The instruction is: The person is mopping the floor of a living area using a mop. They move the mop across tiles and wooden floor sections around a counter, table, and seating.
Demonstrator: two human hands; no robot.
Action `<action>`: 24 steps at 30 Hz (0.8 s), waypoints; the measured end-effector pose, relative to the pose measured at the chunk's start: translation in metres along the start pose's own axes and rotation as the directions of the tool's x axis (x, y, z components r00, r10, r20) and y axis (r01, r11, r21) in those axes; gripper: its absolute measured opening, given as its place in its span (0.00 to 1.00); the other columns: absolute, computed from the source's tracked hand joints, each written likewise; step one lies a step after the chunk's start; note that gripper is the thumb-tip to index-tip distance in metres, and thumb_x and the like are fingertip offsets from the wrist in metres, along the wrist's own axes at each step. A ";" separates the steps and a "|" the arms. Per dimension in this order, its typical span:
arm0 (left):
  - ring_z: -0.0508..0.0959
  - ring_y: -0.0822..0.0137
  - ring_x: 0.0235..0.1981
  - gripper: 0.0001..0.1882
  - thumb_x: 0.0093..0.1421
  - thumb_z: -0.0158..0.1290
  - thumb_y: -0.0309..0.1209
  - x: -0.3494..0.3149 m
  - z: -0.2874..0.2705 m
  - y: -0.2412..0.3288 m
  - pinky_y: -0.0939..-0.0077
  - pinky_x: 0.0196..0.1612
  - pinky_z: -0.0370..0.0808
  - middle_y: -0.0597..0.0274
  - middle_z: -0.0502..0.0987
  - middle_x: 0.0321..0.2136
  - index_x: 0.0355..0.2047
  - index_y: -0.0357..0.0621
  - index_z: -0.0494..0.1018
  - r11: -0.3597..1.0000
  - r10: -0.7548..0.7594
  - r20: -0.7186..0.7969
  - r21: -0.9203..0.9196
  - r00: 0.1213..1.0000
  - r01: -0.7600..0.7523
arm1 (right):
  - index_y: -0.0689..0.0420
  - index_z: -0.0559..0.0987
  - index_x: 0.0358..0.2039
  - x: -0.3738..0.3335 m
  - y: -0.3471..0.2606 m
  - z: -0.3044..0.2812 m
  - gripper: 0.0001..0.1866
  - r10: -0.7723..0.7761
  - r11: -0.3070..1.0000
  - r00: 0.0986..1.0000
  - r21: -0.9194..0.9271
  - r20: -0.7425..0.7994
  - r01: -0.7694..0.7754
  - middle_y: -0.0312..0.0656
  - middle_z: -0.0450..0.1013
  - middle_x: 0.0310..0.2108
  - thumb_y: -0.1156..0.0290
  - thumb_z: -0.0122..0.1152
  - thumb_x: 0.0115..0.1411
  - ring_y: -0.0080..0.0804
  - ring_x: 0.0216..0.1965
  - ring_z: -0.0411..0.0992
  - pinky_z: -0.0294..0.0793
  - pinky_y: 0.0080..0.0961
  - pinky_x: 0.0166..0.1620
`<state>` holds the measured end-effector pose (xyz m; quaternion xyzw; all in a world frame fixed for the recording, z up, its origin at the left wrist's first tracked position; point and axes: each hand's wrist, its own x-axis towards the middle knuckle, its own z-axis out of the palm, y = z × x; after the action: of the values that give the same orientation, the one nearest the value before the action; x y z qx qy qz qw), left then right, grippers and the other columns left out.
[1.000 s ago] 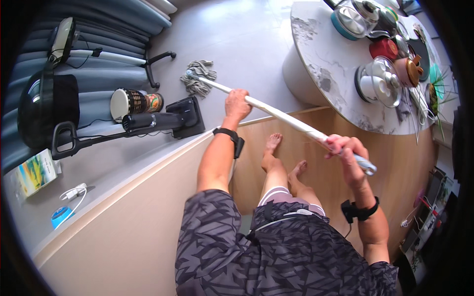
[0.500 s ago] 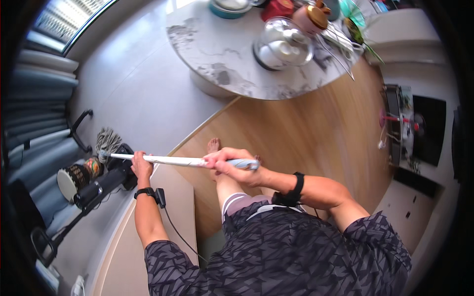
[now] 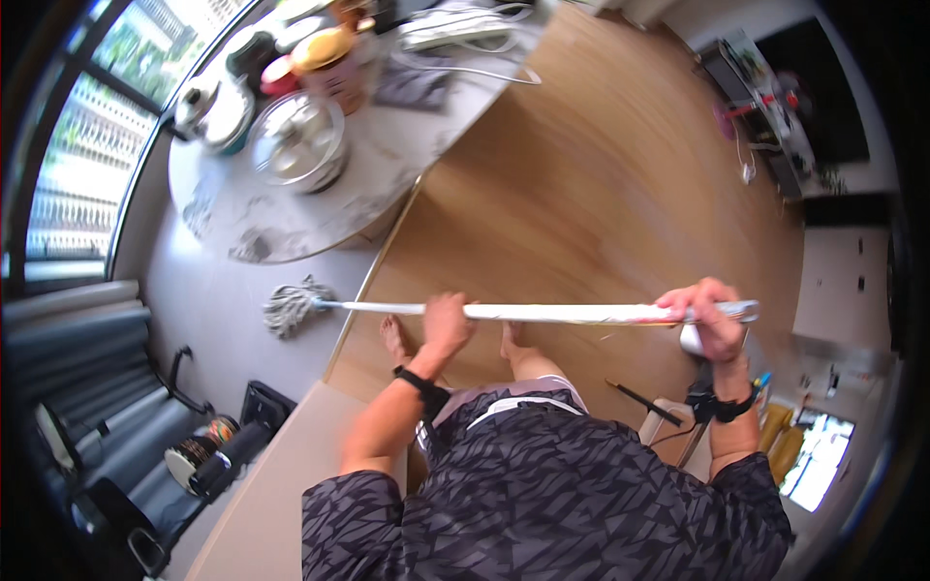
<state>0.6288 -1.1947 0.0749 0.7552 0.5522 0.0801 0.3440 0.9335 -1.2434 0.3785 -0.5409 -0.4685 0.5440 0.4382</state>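
A string mop spans the view from left to right, its white handle (image 3: 572,313) held nearly level in front of my body. My left hand (image 3: 449,324) is wrapped round the handle's middle. Near its far right end, my right hand (image 3: 709,312) grips the handle by the light-coloured tip. The grey stringy mop head (image 3: 291,306) lies at the left over the pale grey floor, just beyond the edge of the wood flooring. Both wrists wear black bands. My bare feet show beneath the handle.
A marble-topped table (image 3: 218,218) at the upper left carries a clear lidded container (image 3: 298,145), jars and a white power strip. A small drum (image 3: 189,460) and black exercise equipment (image 3: 262,412) stand at lower left. A beige cabinet (image 3: 281,474) is beside my left arm.
The mop has swung rightward with both hands, its head coming away from the drum. My hands have spread farther apart along the handle. My view has turned, shifting the table left.
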 end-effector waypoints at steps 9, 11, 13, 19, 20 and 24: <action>0.73 0.53 0.40 0.07 0.45 0.53 0.28 0.140 0.103 0.271 0.62 0.48 0.68 0.55 0.75 0.30 0.28 0.45 0.75 0.882 0.455 -0.032 -0.123 0.890 -0.455 | 0.55 0.65 0.23 -0.122 -0.063 -0.155 0.14 -0.380 0.878 0.888 -0.403 -0.258 0.259 0.43 0.69 0.23 0.62 0.52 0.61 0.43 0.35 0.72 0.69 0.37 0.44; 0.73 0.53 0.43 0.08 0.46 0.53 0.28 0.169 0.116 0.285 0.61 0.49 0.67 0.55 0.74 0.33 0.29 0.44 0.74 0.878 0.465 0.051 -0.151 0.884 -0.454 | 0.54 0.65 0.25 -0.127 -0.044 -0.152 0.15 -0.397 0.851 0.876 -0.467 -0.275 0.239 0.43 0.70 0.24 0.58 0.54 0.62 0.44 0.36 0.72 0.71 0.37 0.42; 0.72 0.54 0.46 0.09 0.46 0.54 0.28 0.182 0.124 0.287 0.62 0.49 0.67 0.56 0.74 0.34 0.31 0.44 0.74 0.873 0.468 0.071 -0.191 0.881 -0.449 | 0.54 0.66 0.23 -0.119 -0.036 -0.143 0.17 -0.392 0.785 0.902 -0.577 -0.179 0.227 0.42 0.71 0.22 0.56 0.56 0.60 0.45 0.33 0.73 0.73 0.37 0.39; 0.72 0.58 0.45 0.11 0.46 0.55 0.27 0.175 0.120 0.284 0.62 0.48 0.67 0.60 0.74 0.34 0.33 0.46 0.75 0.894 0.366 -0.103 -0.239 0.925 -0.380 | 0.51 0.65 0.19 -0.089 -0.049 -0.170 0.17 -0.401 0.816 0.915 -0.475 -0.052 0.331 0.39 0.70 0.19 0.58 0.57 0.57 0.40 0.29 0.72 0.72 0.32 0.36; 0.72 0.58 0.44 0.11 0.45 0.55 0.28 0.167 0.112 0.286 0.61 0.46 0.67 0.60 0.74 0.33 0.32 0.47 0.74 0.910 0.332 -0.107 -0.226 0.937 -0.348 | 0.51 0.65 0.19 -0.083 -0.057 -0.177 0.15 -0.421 0.816 0.903 -0.469 -0.083 0.338 0.38 0.70 0.19 0.59 0.57 0.57 0.38 0.29 0.71 0.71 0.30 0.34; 0.74 0.59 0.41 0.13 0.43 0.57 0.32 0.125 0.079 0.256 0.58 0.39 0.67 0.62 0.74 0.32 0.31 0.48 0.71 0.962 0.224 -0.082 -0.141 0.971 -0.234 | 0.51 0.65 0.19 -0.033 -0.068 -0.208 0.12 -0.395 0.907 0.914 -0.118 0.092 0.404 0.37 0.68 0.17 0.65 0.53 0.56 0.36 0.27 0.70 0.71 0.30 0.34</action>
<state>0.9149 -1.1569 0.1383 0.7829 0.4648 0.1852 0.3697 1.1407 -1.2561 0.4567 -0.4436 -0.6190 0.4277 0.4870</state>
